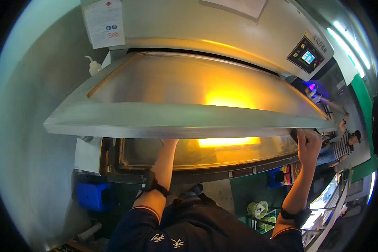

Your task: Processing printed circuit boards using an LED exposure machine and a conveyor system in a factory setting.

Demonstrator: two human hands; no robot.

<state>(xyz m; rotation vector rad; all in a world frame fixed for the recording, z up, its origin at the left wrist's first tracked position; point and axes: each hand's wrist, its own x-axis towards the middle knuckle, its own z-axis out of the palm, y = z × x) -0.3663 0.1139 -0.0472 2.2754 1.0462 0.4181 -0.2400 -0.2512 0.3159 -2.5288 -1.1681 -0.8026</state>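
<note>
A wide metal frame (176, 116) with a shiny sheet (155, 80) across it spans the machine in front of me, raised above a lower bed (181, 153). My right hand (309, 143) is closed at the right end of the frame's front bar, by a dark piece at its edge. My left hand (169, 142) reaches under the bar near its middle; its fingers are hidden there, so what it touches cannot be seen. Bright yellow light reflects from the sheet and the bed.
A control panel (307, 56) with a small screen is on the machine's upper right. A white squeeze bottle (94, 66) stands at the left. Low down are a blue bin (92, 196) and light-green baskets (257, 208). Another person (344, 145) in a striped shirt is at the right.
</note>
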